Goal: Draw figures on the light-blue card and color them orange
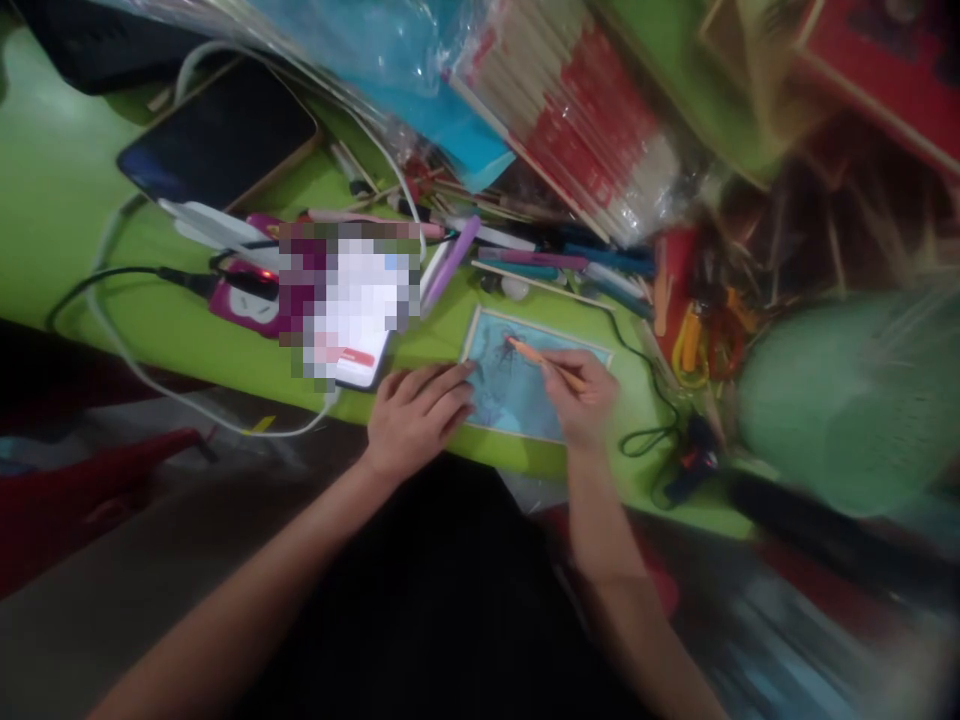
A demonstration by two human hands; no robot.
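A small blue sheet with a pale border point(517, 405) lies on the green tabletop, with dark sketchy lines on its upper left part. My right hand point(589, 395) is closed around an orange pencil point(531, 352), its tip over those dark lines. Whether the tip touches the sheet, I cannot tell. My left hand point(420, 410) rests flat at the sheet's left edge, fingers stretched out and holding nothing. Just beyond that hand lies a lit phone point(364, 370), its screen partly blurred out.
A magenta power strip point(259, 305) with plugs and cables sits left of the phone. Behind it lies a dark tablet-like device point(221, 135). Several pens point(532, 258) and plastic-wrapped red-and-beige bundles point(570, 120) crowd the back. A pale green rounded object point(855, 400) stands at right.
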